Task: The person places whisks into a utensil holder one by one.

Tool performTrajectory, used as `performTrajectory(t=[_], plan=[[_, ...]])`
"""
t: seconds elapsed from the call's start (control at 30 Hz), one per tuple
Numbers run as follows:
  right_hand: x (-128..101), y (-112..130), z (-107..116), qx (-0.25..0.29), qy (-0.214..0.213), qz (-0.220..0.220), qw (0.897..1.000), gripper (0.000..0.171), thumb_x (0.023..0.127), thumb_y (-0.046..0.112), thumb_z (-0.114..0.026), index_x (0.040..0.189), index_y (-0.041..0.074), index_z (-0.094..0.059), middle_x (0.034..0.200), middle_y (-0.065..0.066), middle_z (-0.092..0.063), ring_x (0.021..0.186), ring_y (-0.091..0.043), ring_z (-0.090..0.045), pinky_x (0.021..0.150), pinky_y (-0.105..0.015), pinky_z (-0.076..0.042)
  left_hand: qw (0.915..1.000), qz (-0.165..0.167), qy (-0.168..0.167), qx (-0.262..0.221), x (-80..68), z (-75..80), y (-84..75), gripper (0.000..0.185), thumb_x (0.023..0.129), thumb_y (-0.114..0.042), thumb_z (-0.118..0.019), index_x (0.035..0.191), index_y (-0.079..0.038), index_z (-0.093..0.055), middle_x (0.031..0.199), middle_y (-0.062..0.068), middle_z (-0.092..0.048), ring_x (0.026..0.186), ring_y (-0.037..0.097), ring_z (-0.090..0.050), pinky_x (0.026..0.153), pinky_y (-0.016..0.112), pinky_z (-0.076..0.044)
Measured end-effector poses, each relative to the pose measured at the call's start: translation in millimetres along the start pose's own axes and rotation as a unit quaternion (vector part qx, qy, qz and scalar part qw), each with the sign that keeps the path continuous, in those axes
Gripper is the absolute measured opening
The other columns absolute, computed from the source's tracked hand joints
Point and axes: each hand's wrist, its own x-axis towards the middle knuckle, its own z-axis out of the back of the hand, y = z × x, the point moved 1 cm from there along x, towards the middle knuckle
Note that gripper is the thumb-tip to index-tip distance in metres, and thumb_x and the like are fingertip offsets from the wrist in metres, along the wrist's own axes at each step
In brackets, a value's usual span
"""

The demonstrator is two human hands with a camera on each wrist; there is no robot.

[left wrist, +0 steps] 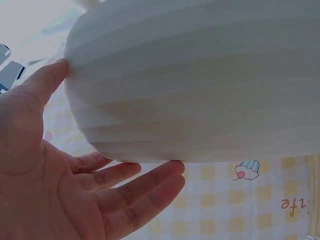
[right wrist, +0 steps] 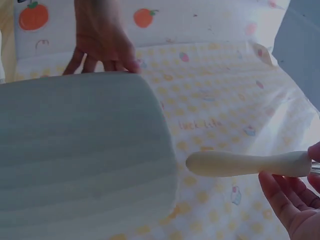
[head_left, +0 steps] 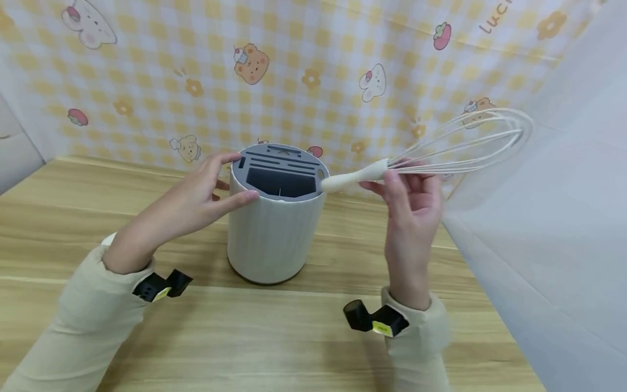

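In the head view a white ribbed utensil holder [head_left: 274, 239] stands upright on the wooden table, its grey slotted top [head_left: 281, 190] facing up. My left hand [head_left: 201, 190] rests on its left side, thumb at the front rim and index finger at the left rim. The left wrist view shows the fairly straight fingers [left wrist: 145, 192] touching the ribbed wall. With my right hand [head_left: 413, 201] I pinch a whisk [head_left: 355, 177] where its cream handle meets the wires. The whisk tilts, wire loops up to the right; its handle end overlaps the holder's right rim in the head view.
Behind the holder hangs a yellow checked cloth [head_left: 313, 114] with cartoon prints. A white sheet [head_left: 543, 239] borders the table on the right. Wooden tabletop [head_left: 245, 337] stretches in front of the holder and to its left.
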Motion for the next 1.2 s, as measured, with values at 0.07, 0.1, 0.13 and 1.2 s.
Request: performTrajectory(t=[0.07,0.1,0.13,1.2], plan=[[-5,-5,-7,-0.02,0.023,-0.007,1.0,0.02,0.088,-0.006,-0.055,0.106,-0.001,-0.049,0.093,-0.009,-0.058,0.085,-0.02,-0.061,0.078,-0.038,-0.056,1.0,0.001,0.001,0.0,-0.4,0.2,0.2,0.084,0.089,-0.052,-0.054,0.148,-0.01,-0.013,0.151,0.018,-0.02,0.118,0.037,-0.051,0.091,0.052,-0.047],[-8,-8,-10,-0.033,0.034,-0.012,0.999,0.021,0.088,-0.006,-0.054,0.108,0.001,-0.049,0.096,-0.009,-0.059,0.089,-0.02,-0.062,0.079,-0.038,-0.056,1.0,0.001,0.001,0.0,-0.4,0.3,0.3,0.084,0.089,-0.052,-0.054,0.148,-0.01,-0.013,0.15,0.018,-0.02,0.118,0.037,-0.051,0.09,0.052,-0.047],[-9,-10,-12,-0.042,0.043,-0.015,0.998,0.022,0.088,-0.006,-0.054,0.109,0.002,-0.049,0.098,-0.008,-0.059,0.09,-0.02,-0.062,0.081,-0.037,-0.055,1.0,0.001,0.001,0.0,-0.4,0.3,0.3,0.084,0.089,-0.052,-0.054,0.148,-0.01,-0.013,0.15,0.018,-0.02,0.118,0.037,-0.051,0.09,0.051,-0.047],[-23,-7,-29,-0.124,0.113,0.003,0.986,0.071,0.086,-0.005,-0.057,0.144,0.003,-0.017,0.123,-0.014,-0.056,0.117,-0.027,-0.053,0.103,-0.035,-0.041,1.0,-0.007,0.002,-0.002,0.2,0.4,1.6,0.084,0.088,-0.052,-0.054,0.148,-0.01,-0.014,0.151,0.017,-0.019,0.117,0.036,-0.052,0.089,0.051,-0.048]])
